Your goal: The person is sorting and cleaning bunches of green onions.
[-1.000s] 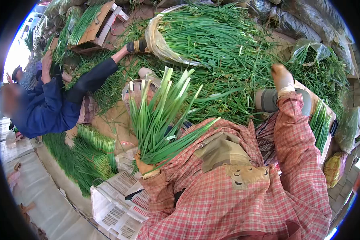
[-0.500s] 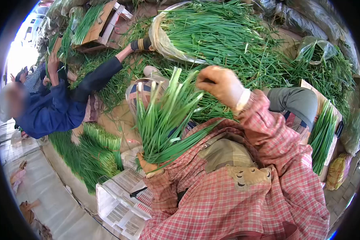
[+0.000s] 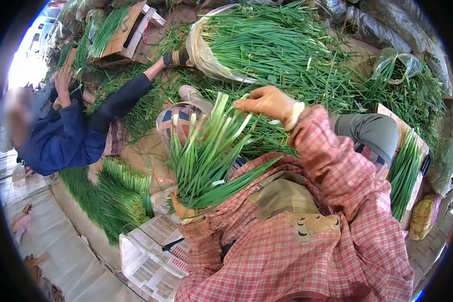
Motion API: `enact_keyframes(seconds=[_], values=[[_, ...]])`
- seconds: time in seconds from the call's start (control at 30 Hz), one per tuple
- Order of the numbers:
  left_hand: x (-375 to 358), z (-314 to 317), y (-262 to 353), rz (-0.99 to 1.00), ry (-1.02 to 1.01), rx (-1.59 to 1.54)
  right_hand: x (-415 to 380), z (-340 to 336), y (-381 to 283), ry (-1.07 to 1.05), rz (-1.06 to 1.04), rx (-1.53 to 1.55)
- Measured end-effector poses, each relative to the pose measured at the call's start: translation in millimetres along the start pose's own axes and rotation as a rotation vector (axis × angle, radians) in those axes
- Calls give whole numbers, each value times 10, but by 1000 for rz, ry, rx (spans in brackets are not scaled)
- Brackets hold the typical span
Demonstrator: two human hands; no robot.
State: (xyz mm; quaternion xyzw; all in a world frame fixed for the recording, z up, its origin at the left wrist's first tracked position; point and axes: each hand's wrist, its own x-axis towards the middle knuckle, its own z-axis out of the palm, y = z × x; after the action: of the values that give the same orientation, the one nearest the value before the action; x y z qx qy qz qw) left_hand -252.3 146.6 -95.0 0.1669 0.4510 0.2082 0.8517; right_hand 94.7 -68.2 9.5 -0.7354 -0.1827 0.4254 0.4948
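A loose bunch of garlic chives (image 3: pixel 201 156) fans out in front of me, pale stem ends up and green leaves trailing toward my lap. My left hand (image 3: pixel 182 207) is closed around its lower, leafy part; leaves cover most of the fingers. At the upper right of the bunch, my right hand (image 3: pixel 268 103) is bent in a pinch, fingertips close against the pale stem ends. Whatever lies between those fingertips is too small to make out. A small white tag or scrap (image 3: pixel 218 182) shows among the leaves.
Ahead lies a big heap of chives (image 3: pixel 272 43) in a plastic wrap (image 3: pixel 199 45). Tied bundles (image 3: pixel 123 194) lie at left, near a printed carton (image 3: pixel 153 251). Another person (image 3: pixel 68 133) sits at left, one leg stretched forward. More chives (image 3: pixel 405 171) rest on a board at right.
My right hand has moved a little left and down, to the stem ends. The bunch in my left hand has barely shifted. The other person's hands have moved slightly.
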Motion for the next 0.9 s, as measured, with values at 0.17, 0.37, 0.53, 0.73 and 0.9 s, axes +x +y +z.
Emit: enact_keyframes(seconds=[0.17, 0.37, 0.53, 0.73, 0.9], values=[[-6, -34, 5, 59, 12, -18, 0, 197, 198, 85, -66, 294], [-46, 138, -38, 304, 88, -5, -407, -1068, 580, 862, -3, -1102], [-60, 296, -51, 368, 81, -103, -368, -554, -242, 458, -467, -425], [-69, 151, 19, 282, 98, -102, -139, -13, -456, 60, -699, -487], [-132, 242, -92, 192, 39, -138, -406, -34, -345, 282, -863, -698]])
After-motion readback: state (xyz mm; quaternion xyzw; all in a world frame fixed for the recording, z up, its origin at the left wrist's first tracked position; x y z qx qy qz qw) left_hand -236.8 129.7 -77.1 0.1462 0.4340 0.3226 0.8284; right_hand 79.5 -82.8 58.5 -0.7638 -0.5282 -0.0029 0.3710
